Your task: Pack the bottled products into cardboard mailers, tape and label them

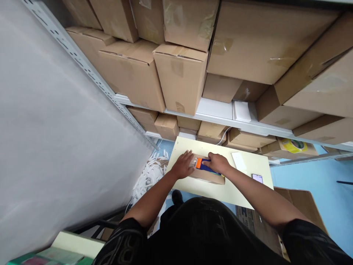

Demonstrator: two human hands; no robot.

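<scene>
"What are the hands doing?"
"The right hand (217, 163) grips a blue-and-orange tape dispenser (206, 166) over the cardboard box (208, 178); the left hand (182, 165) lies flat at the box's left end, grasping nothing."
"And the box sits where?"
"On the pale bench (256, 163), near its front edge."
"Farther off?"
"A phone (257, 178) to the right; beyond the bench, shelves (216, 108) of cartons (180, 77)."

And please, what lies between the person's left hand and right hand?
In the head view, the orange end of a blue tool lies between the left hand and right hand, with the cardboard box beneath.
</scene>
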